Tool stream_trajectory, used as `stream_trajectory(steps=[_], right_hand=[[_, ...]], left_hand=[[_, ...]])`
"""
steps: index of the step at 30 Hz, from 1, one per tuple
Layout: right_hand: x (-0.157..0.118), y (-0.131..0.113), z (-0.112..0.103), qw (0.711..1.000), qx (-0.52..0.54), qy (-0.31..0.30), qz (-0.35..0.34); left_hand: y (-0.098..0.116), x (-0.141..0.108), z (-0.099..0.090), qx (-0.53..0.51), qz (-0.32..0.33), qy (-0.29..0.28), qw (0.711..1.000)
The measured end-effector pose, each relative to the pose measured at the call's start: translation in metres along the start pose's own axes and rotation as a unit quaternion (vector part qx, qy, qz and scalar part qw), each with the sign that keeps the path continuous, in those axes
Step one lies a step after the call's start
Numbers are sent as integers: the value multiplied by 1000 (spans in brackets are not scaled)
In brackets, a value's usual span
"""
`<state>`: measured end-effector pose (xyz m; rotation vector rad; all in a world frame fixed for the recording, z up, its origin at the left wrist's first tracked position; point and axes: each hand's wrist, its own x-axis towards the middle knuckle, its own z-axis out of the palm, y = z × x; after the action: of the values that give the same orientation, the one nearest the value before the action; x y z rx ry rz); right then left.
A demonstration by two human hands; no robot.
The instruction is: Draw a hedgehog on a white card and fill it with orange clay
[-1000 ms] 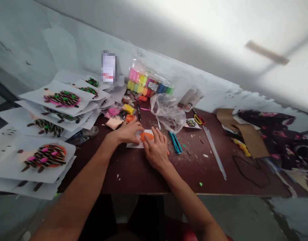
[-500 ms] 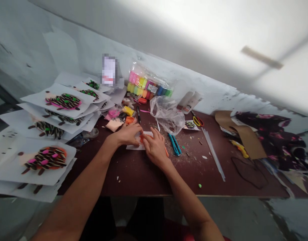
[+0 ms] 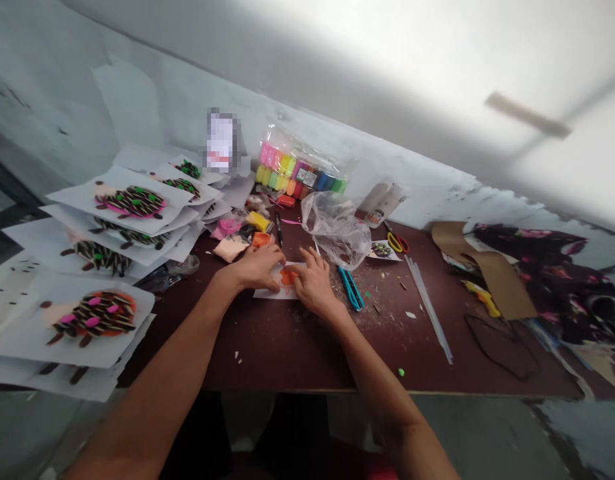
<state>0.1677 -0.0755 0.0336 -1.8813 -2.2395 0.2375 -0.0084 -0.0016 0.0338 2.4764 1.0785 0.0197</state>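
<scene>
Flat on the table lies a small white paper [image 3: 274, 293] bearing a patch of orange clay [image 3: 288, 275] pressed onto it. My left hand [image 3: 257, 268] rests over the paper's left side, fingers stretched forward and thumb down on the sheet. From the right, my right hand [image 3: 315, 283] touches the edge of the orange clay with its fingertips, its fingers apart. Neither hand grips anything. Just beyond my left fingers sits an orange packet [image 3: 261, 239], with a peach clay packet [image 3: 231, 249] beside it. A teal cutter [image 3: 351, 289] lies right of my right hand.
Stacked sheets with clay hedgehogs [image 3: 100, 313] fill the left. Behind are a tray of coloured clays [image 3: 300, 173], a crumpled plastic bag [image 3: 335, 227] and scissors [image 3: 397, 242]. Glue sticks [image 3: 430, 310], a yellow glue gun [image 3: 482, 298] and dark floral cloth [image 3: 537, 273] lie right.
My right hand has shifted slightly to the right and its fingers have drawn back, so more of the orange clay shows. My left hand stays almost in place.
</scene>
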Motion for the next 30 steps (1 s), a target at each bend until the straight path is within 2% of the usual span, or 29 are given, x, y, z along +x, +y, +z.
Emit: stream_trajectory(steps=[8,22,30], right_hand=[[-2,0,1,1000,17,18,14],[-9,-6,4,999,-26,16,-41],[-15,-4,-1,999,-29,29,-10]], left_hand=[[1,-1,-1,2,-5,-3,1000],[2,-3,-2,-4,-5,2,1000],[2,-2,-3,-5,-8,-2,1000]])
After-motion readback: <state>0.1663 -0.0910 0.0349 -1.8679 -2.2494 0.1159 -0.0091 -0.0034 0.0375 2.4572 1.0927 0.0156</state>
